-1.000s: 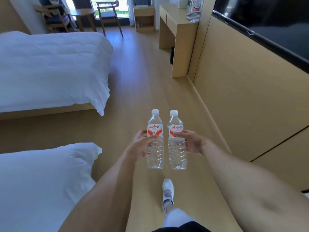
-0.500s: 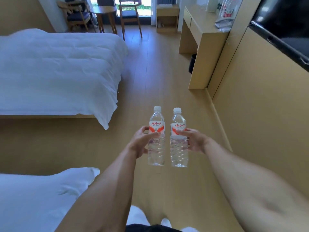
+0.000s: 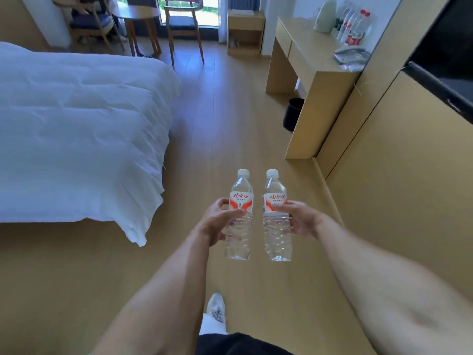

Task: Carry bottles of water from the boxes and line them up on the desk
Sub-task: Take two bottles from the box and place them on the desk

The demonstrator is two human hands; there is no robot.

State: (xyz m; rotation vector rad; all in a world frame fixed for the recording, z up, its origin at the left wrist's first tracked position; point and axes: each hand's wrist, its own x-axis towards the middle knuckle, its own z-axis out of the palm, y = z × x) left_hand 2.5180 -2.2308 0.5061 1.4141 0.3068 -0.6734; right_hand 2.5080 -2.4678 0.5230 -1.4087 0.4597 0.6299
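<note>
I carry two clear water bottles upright in front of me, each with a white cap and a red-and-white label. My left hand (image 3: 217,221) grips the left bottle (image 3: 240,198) round its middle. My right hand (image 3: 300,219) grips the right bottle (image 3: 276,242) the same way. The two bottles stand side by side, a small gap between them, above the wooden floor. Ahead on the right stands the light wooden desk (image 3: 311,51). Several bottles (image 3: 352,25) with red labels stand in a row at its far right, by the wall.
A white bed (image 3: 76,129) fills the left side. A black bin (image 3: 293,114) sits under the desk. A telephone (image 3: 352,55) and a pale kettle (image 3: 324,16) rest on the desktop. Two chairs and a round table (image 3: 139,14) stand by the window. A dark TV (image 3: 445,55) hangs on the right wall.
I have walked forward along the floor; the desk and the far bed are nearer and larger. The near bed has dropped out of view. Both hands still hold their bottles.
</note>
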